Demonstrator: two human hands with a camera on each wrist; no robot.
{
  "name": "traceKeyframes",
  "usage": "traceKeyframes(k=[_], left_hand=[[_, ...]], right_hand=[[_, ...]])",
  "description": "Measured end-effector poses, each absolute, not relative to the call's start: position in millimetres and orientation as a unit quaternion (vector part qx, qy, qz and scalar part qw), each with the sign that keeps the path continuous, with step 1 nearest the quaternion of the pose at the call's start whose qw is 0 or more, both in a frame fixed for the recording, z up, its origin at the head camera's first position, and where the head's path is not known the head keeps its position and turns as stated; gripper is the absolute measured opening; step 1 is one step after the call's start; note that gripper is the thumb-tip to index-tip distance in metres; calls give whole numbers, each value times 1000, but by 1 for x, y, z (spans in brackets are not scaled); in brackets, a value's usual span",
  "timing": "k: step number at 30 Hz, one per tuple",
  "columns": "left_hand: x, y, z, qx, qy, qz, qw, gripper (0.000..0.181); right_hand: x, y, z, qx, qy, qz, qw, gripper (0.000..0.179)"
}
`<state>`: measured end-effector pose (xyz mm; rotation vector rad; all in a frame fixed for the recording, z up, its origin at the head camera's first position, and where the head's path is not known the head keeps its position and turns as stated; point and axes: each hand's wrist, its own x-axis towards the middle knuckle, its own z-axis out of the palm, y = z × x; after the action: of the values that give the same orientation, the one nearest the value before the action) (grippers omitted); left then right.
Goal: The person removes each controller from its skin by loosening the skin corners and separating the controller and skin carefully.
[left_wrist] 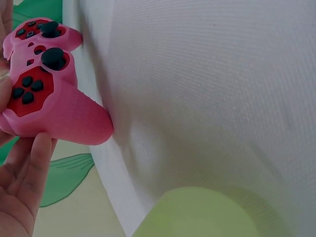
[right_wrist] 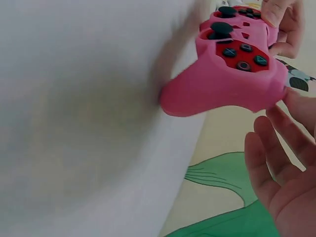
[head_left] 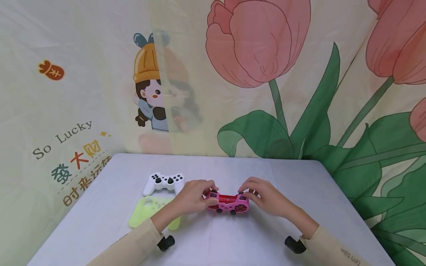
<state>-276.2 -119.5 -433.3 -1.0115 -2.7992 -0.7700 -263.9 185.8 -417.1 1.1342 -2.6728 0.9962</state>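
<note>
A red game controller (head_left: 244,204) in a pink sleeve stands tilted on its grips at the middle of the table, its button face towards me. My left hand (head_left: 194,196) pinches its left shoulder between thumb and fingers. At the right upper corner, my right hand (head_left: 267,195) pinches the edge with thumb and forefinger, the other fingers loosely bent. The right wrist view shows the pink sleeve (right_wrist: 217,89) round the grip and the red face with its shape buttons. Black thumbsticks (left_wrist: 53,58) and a directional pad (left_wrist: 28,90) show in the left wrist view.
Left of the hands, a white game controller (head_left: 163,181) lies on the white table (head_left: 229,244). Nearer me is a light green, controller-shaped piece (head_left: 138,213), partly hidden by my left forearm. A printed cloth (head_left: 199,147) with tulips hangs behind the table.
</note>
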Motion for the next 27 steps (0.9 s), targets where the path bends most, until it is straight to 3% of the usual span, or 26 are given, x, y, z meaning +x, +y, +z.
traceKeyframes(k=[10,27], left_hand=[[-279,-120,-436,-329,-909,-253,33,27],[-280,-120,-434,-326,-908,-261,27,28]], right_hand=[[-269,177,-394,391,-885,252,-9,18],[-286,163,-371,458,-880,122,-37,11]])
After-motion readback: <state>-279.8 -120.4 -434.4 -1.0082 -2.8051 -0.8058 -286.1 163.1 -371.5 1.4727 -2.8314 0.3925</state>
